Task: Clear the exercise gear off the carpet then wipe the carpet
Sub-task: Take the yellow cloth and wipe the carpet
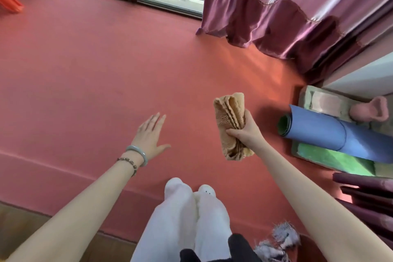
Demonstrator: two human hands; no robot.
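Two bare arms are reaching forward over the red carpet (85, 70). A tan folded cloth (230, 125), its crumpled layers running lengthwise, is standing nearly upright with its long axis pointing away from the person, clenched at mid-length by the right hand (246, 132). Beside it, the left hand (148, 134) is hovering palm down, fingers spread and grasping nothing, while a rolled blue mat (331, 132) is lying at the carpet's right edge.

Right hand (244, 132) has a bunched-up tan terry cloth (230, 125) gripped above the red carpet (95, 74), left hand (150, 134) spread flat, holding nothing. Rolled blue yoga mat (331, 132) and pink kettlebell (369, 109) sit off by the purple curtain (276, 25).
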